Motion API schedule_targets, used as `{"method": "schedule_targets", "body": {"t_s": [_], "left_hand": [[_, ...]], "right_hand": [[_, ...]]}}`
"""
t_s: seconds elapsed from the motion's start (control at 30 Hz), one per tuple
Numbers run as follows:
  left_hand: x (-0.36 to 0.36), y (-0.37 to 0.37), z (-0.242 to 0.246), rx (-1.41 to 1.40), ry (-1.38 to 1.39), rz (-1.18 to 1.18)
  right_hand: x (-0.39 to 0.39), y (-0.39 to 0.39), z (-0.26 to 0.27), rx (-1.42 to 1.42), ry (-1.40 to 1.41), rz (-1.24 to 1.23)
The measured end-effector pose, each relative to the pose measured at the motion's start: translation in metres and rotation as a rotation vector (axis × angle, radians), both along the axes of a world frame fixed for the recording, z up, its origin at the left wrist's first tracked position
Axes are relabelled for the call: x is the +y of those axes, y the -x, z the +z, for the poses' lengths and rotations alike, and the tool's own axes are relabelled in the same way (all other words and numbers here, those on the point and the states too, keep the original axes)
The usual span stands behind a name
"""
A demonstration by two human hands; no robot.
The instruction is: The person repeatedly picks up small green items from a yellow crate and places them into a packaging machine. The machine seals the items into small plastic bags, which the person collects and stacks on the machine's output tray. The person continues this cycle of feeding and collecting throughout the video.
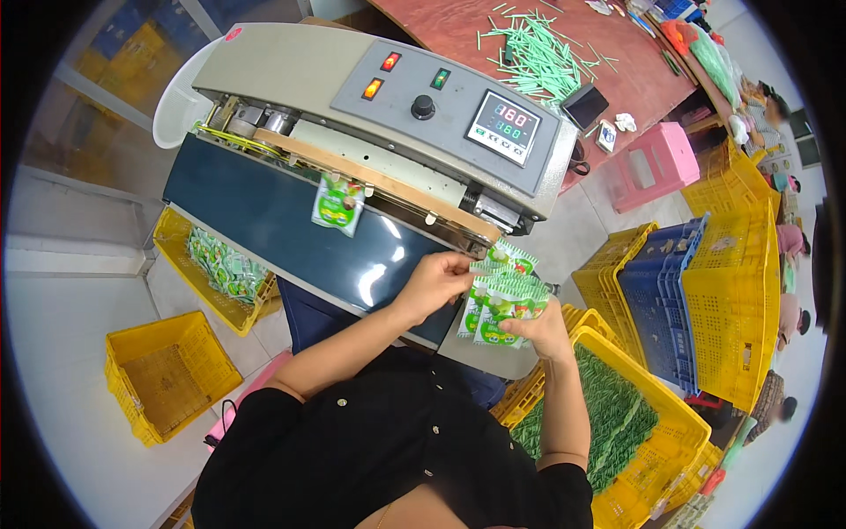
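Note:
My right hand [545,330] holds several green-and-white printed plastic packets [500,307], fanned out with the thumb on top. The fingers of my left hand [436,285] pinch the left edge of an upper packet [510,254], by the right end of a continuous band sealer [383,106]. Further left, another packet [338,205] hangs from the sealer's guide, over the dark conveyor belt [264,198]. Lit switches, a black knob [423,107] and a digital temperature display [505,125] are on its panel.
A yellow crate [674,423] of green strips stands at my right, near stacked yellow and blue crates [661,297]. Left are a crate of packets [228,264] and another yellow crate [172,377]. Green sticks [545,56] cover part of the red table [449,26]. A pink stool [657,165] and several people are at right.

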State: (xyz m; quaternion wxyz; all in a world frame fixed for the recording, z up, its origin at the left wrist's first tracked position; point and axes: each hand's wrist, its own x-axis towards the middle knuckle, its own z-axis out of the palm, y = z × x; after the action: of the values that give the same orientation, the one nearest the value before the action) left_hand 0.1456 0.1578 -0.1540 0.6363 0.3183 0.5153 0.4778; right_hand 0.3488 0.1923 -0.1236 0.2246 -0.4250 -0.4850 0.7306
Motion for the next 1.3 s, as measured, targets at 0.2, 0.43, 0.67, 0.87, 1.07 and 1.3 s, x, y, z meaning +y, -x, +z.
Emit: {"method": "schedule_targets", "body": {"t_s": [0.2, 0.43, 0.67, 0.87, 1.07, 1.3], "left_hand": [[-0.015, -0.014, -0.008, 0.608, -0.458, 0.246], [-0.005, -0.014, -0.011, 0.267, -0.194, 0.021], [-0.013, -0.024, -0.009, 0.414, -0.294, 0.065], [0.004, -0.017, -0.015, 0.109, -0.086, -0.048], [0.000, 0.003, -0.015, -0.049, 0.017, 0.121], [-0.013, 0.041, -0.012, 0.454, -0.219, 0.442]], "right_hand": [[-0.006, 0.002, 0.000, -0.051, -0.119, -0.009], [-0.017, -0.008, 0.001, 0.043, -0.090, -0.146], [-0.027, -0.007, -0.011, 0.078, -0.125, -0.323], [-0.032, -0.007, -0.009, 0.085, -0.121, -0.332], [-0.023, -0.008, -0.006, 0.031, -0.102, -0.288], [-0.023, -0.015, -0.002, 0.074, -0.039, -0.198]]}}
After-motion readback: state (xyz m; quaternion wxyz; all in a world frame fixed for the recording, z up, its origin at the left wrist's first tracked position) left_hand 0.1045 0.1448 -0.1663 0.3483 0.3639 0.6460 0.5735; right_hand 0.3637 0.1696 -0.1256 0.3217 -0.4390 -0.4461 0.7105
